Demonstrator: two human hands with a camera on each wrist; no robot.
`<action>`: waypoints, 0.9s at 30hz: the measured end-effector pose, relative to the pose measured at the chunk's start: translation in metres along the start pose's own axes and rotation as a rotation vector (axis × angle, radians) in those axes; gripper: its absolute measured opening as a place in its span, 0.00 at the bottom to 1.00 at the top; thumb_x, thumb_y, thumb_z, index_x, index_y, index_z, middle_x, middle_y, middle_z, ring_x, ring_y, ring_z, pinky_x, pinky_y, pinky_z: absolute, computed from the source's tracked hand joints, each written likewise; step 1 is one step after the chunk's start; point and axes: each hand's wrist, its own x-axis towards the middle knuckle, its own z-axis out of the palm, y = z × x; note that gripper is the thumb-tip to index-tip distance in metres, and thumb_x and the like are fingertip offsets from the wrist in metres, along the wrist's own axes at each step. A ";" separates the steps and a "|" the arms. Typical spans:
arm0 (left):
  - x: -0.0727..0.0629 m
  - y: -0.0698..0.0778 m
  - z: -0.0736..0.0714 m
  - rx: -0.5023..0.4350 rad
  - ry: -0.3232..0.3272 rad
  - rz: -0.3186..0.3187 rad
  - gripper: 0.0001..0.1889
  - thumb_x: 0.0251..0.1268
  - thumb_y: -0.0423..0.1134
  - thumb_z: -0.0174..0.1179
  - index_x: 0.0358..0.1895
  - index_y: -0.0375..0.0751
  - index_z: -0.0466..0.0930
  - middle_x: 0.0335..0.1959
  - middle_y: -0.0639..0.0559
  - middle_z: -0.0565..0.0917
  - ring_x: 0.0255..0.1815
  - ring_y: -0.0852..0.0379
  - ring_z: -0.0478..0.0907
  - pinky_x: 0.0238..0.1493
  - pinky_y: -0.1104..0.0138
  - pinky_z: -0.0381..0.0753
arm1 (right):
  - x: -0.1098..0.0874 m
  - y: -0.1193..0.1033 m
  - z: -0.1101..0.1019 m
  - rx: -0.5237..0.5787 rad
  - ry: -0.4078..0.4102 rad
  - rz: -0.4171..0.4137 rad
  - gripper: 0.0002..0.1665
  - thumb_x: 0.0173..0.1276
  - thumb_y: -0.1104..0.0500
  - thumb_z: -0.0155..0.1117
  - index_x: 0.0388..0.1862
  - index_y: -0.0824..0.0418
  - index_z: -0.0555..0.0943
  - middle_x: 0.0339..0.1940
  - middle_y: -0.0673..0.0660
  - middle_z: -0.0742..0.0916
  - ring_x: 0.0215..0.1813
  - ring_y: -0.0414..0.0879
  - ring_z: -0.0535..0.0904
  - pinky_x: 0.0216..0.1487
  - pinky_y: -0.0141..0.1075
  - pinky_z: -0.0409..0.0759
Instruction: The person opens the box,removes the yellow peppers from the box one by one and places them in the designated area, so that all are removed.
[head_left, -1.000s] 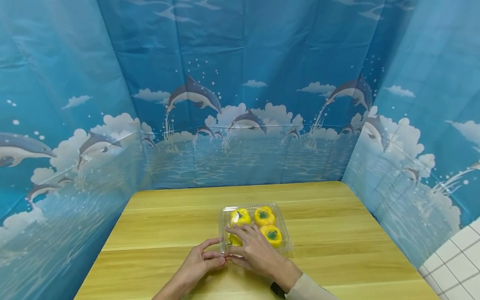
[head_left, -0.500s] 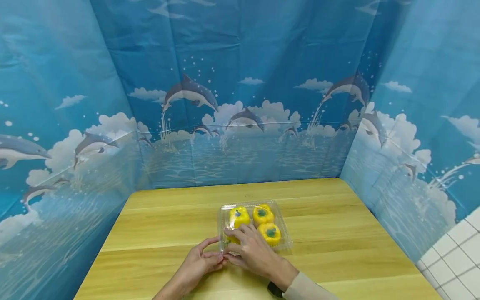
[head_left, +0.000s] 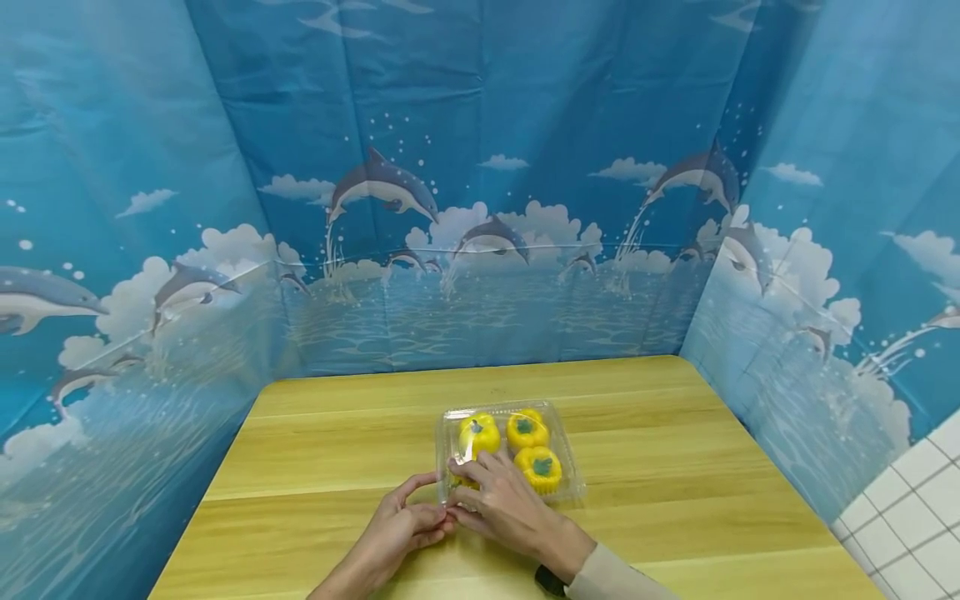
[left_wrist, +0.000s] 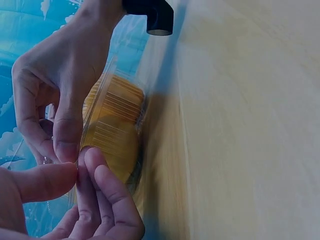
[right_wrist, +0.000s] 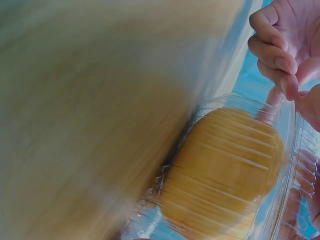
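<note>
The near left corner of the clear box [head_left: 567, 450] is hard to make out, since the fingers of both hands cover it. One pepper [head_left: 464, 481] there shows only as a yellow patch beneath the right hand [head_left: 506, 504]; the front right pepper [head_left: 538, 469], back left pepper [head_left: 479, 435] and back right pepper [head_left: 527, 428] show through the clear top. The near edge of the table [head_left: 337, 450] is cut off, as is the right sleeve [head_left: 618, 577]. The box lies about midway between the table's left and right edges, well apart from its far edge. The left hand [head_left: 401, 523], beside the box's left side, pinches the rim at that corner, thumb against fingers with hardly any gap. The right hand arches over the box with bent fingers, gripping the same corner right beside the left fingertips; its exact contact is partly hidden.
</note>
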 end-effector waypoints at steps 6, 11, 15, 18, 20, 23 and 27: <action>0.000 0.000 -0.002 0.014 -0.007 0.005 0.41 0.83 0.30 0.63 0.93 0.34 0.56 0.51 0.45 0.96 0.50 0.54 0.93 0.61 0.60 0.93 | 0.002 0.000 -0.001 0.076 0.022 0.027 0.10 0.68 0.48 0.92 0.44 0.43 0.97 0.65 0.53 0.97 0.48 0.41 0.82 0.50 0.32 0.79; -0.001 -0.001 -0.002 0.015 -0.005 0.009 0.42 0.82 0.28 0.64 0.93 0.35 0.56 0.52 0.45 0.96 0.50 0.54 0.92 0.57 0.63 0.93 | 0.005 0.000 -0.003 0.114 0.037 0.032 0.09 0.69 0.49 0.92 0.43 0.44 0.97 0.63 0.53 0.97 0.47 0.41 0.82 0.46 0.29 0.76; -0.003 0.000 -0.002 0.010 0.001 0.003 0.42 0.83 0.31 0.64 0.93 0.35 0.57 0.52 0.45 0.96 0.50 0.55 0.93 0.57 0.63 0.94 | 0.006 -0.002 -0.006 0.093 0.022 0.027 0.09 0.70 0.47 0.91 0.43 0.42 0.96 0.65 0.53 0.97 0.44 0.40 0.79 0.46 0.28 0.72; -0.003 0.002 -0.001 0.009 0.002 -0.003 0.41 0.84 0.34 0.64 0.93 0.34 0.57 0.52 0.46 0.96 0.50 0.55 0.93 0.58 0.61 0.94 | 0.006 -0.002 -0.008 0.058 0.008 0.032 0.10 0.69 0.45 0.92 0.44 0.40 0.96 0.67 0.53 0.96 0.44 0.41 0.78 0.47 0.28 0.69; -0.002 0.002 0.000 0.009 0.005 -0.009 0.41 0.85 0.36 0.65 0.93 0.34 0.57 0.52 0.45 0.96 0.50 0.54 0.93 0.58 0.61 0.95 | 0.006 -0.002 -0.009 0.033 -0.001 0.034 0.11 0.69 0.44 0.92 0.44 0.40 0.96 0.68 0.53 0.96 0.44 0.41 0.77 0.48 0.30 0.68; -0.001 0.003 0.002 0.011 0.015 -0.017 0.41 0.87 0.38 0.66 0.93 0.35 0.58 0.52 0.45 0.96 0.49 0.55 0.93 0.57 0.61 0.95 | 0.005 -0.003 -0.011 0.012 -0.007 0.038 0.12 0.68 0.43 0.92 0.45 0.39 0.96 0.70 0.54 0.95 0.46 0.43 0.78 0.49 0.32 0.70; -0.001 0.004 0.004 0.020 0.032 -0.014 0.40 0.88 0.39 0.67 0.93 0.34 0.58 0.51 0.44 0.96 0.48 0.55 0.94 0.55 0.61 0.96 | 0.003 -0.004 -0.015 0.022 0.002 0.040 0.14 0.68 0.44 0.92 0.49 0.39 0.96 0.73 0.54 0.94 0.53 0.45 0.84 0.51 0.37 0.79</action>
